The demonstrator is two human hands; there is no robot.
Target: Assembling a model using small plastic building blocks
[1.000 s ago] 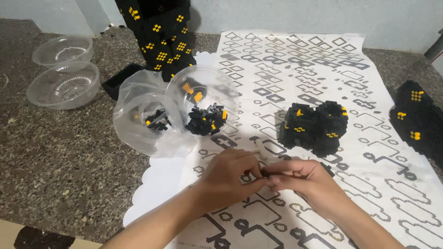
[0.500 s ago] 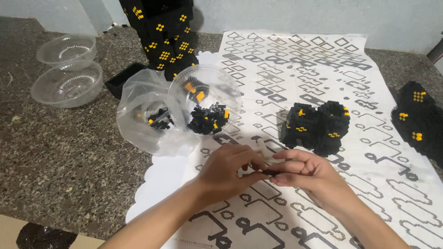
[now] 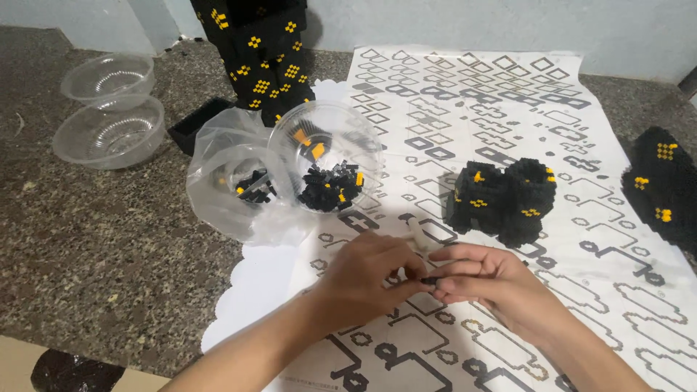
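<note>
My left hand (image 3: 367,274) and my right hand (image 3: 485,282) meet fingertip to fingertip low in the head view, pinching a small black brick piece (image 3: 430,279) between them above a white sheet printed with black outline shapes (image 3: 465,109). Just beyond my hands stands a black block model with yellow dots (image 3: 501,199). To the left, a clear bowl (image 3: 327,149) holds several loose black and yellow bricks, beside a clear plastic bag (image 3: 225,185) with more bricks.
A tall black and yellow block tower (image 3: 258,51) stands at the back. Another black block model (image 3: 664,181) sits at the right edge. Two empty clear bowls (image 3: 109,120) rest on the speckled stone counter (image 3: 87,239) at the left. A small white tool (image 3: 418,234) lies near my hands.
Both hands stay joined on the small piece, with only slight finger shifts. The view has drifted a little, nothing else moved.
</note>
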